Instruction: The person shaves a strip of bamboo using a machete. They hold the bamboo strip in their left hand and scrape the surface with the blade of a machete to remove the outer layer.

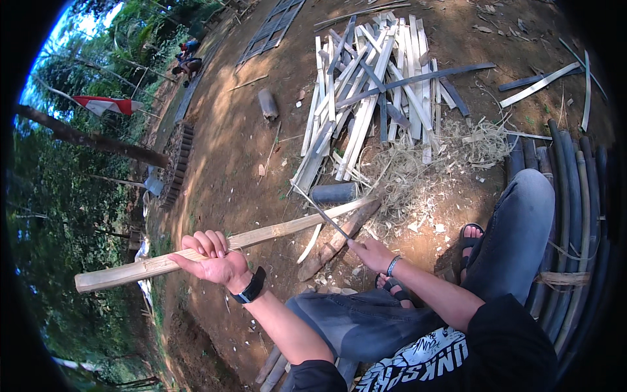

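A long, pale split bamboo strip (281, 230) slants across in front of me, its left end nearer and raised. My left hand (219, 260) is closed round it, toward the left end. The strip's far end lies at the upper end of a rough wooden log (336, 245) on the ground. My right hand (371, 255) is closed round the handle of a long, thin-bladed knife (320, 210), the handle mostly hidden in the fist. Seen nearly edge-on, the blade crosses the strip near its far end; whether it cuts in I cannot tell.
A heap of split bamboo strips (379, 85) lies ahead, with curled shavings (418, 176) beside it. A short dark bamboo piece (334, 193) rests near the log. Bamboo poles (568, 196) are stacked at the right. Another person (189, 65) is far off at upper left.
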A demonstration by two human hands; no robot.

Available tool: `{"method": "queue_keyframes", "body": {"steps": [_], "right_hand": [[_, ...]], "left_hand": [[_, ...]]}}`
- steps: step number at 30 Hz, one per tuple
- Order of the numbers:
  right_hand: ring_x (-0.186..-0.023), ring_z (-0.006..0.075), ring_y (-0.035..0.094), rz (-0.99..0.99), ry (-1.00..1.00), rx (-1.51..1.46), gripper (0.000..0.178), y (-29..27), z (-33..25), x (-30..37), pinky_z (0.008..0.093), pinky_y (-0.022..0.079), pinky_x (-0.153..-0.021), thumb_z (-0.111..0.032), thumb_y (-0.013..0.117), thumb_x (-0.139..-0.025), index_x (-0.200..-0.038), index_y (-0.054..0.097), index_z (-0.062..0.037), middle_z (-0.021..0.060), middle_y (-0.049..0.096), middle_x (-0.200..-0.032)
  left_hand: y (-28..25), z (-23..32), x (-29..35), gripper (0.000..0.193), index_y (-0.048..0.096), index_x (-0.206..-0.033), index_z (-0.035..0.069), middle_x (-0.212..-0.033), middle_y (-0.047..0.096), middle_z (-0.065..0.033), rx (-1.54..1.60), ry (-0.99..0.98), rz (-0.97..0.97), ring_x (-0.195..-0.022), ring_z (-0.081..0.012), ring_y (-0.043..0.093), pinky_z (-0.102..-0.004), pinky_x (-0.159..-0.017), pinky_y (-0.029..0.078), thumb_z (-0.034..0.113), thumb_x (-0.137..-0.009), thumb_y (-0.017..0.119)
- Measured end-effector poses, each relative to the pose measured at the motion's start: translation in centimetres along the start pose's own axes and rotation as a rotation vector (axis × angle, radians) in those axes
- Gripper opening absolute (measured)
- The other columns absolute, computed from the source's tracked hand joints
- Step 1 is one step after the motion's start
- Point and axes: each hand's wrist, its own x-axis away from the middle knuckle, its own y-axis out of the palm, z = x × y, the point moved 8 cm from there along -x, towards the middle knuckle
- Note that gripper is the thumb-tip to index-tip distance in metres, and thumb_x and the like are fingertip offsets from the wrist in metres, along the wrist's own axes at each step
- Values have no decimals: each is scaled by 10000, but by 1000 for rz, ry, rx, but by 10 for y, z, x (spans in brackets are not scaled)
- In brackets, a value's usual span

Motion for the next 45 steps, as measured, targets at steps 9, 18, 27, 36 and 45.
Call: {"method": "queue_keyframes", "body": {"steps": [9,18,27,36,45], "right_hand": [[-509,292,532,58,-90,-82,791,30,5,9,442,422,-558,-626,336,-903,-547,501,60,172,474,-484],[-379,193,447,35,-79,-349,714,37,23,11,355,410,-464,-608,376,-906,-474,474,-49,54,421,-417],[-401,174,482,-74,174,-553,740,58,17,14,393,400,-463,-626,396,-886,-445,463,-37,58,439,-410],[-388,171,426,68,94,-240,763,28,57,-6,385,367,-435,-629,363,-898,-435,424,-26,59,380,-400],[-362,149,407,61,137,-528,698,25,63,-8,342,343,-403,-584,354,-927,-481,440,-54,33,416,-412]], "left_hand": [[-2,12,34,565,241,-627,162,-465,204,51,45,10,-76,-390,-72,149,-223,-386,141,647,-911,303],[24,23,58,517,381,-780,132,-493,185,58,-32,91,-124,-420,-55,133,-222,-408,115,630,-911,335],[-10,23,46,583,203,-606,174,-454,158,47,-50,13,-32,-405,-77,114,-237,-404,100,668,-898,304],[11,20,54,576,205,-619,174,-466,172,53,-98,38,-43,-410,-77,106,-236,-402,111,669,-901,283],[24,14,51,584,214,-604,176,-463,167,56,-89,42,-41,-415,-71,109,-235,-414,112,676,-896,289]]}}
